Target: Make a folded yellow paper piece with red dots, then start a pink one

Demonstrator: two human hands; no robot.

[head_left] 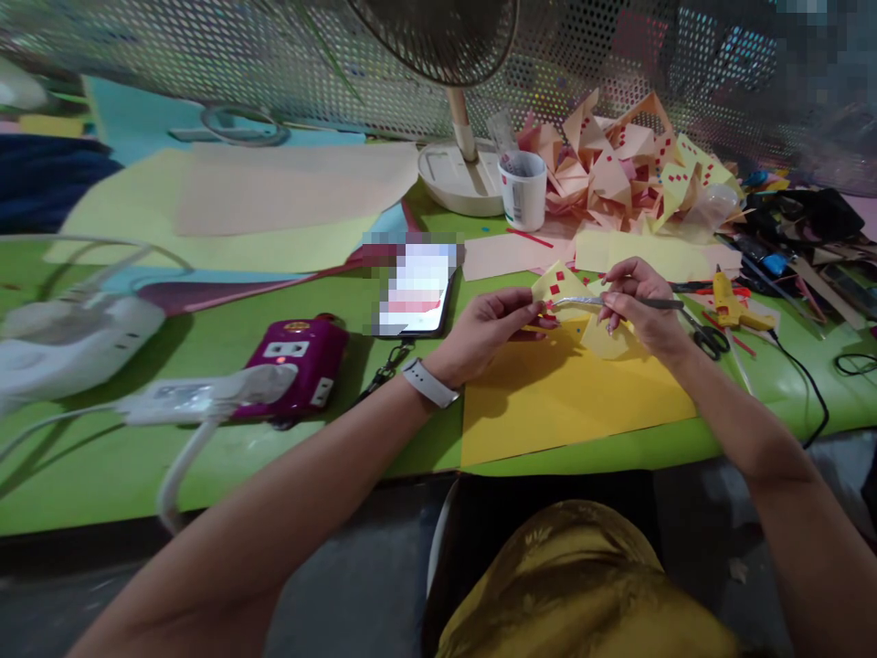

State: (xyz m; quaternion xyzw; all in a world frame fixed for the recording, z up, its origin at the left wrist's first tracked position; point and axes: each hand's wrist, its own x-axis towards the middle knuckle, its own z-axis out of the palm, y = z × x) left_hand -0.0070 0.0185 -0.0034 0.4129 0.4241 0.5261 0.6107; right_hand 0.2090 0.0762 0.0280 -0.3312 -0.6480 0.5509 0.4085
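Two hands are busy over the green table (206, 366). The left hand (483, 331) is curled, and its fingers pinch a small yellow paper piece (558, 285) with little red squares on it. The right hand (640, 306) is closed around thin metal tweezers (582, 302), and the tweezer tips touch the yellow piece. The piece is held up just above a big orange-yellow sheet (562, 393) lying flat near the table edge. A white watch band (430, 382) sits on the left wrist. Scissors (705, 336) and a yellow glue gun (733, 309) lie just beside the right hand. Behind them is a heap of folded paper shapes (617, 164).
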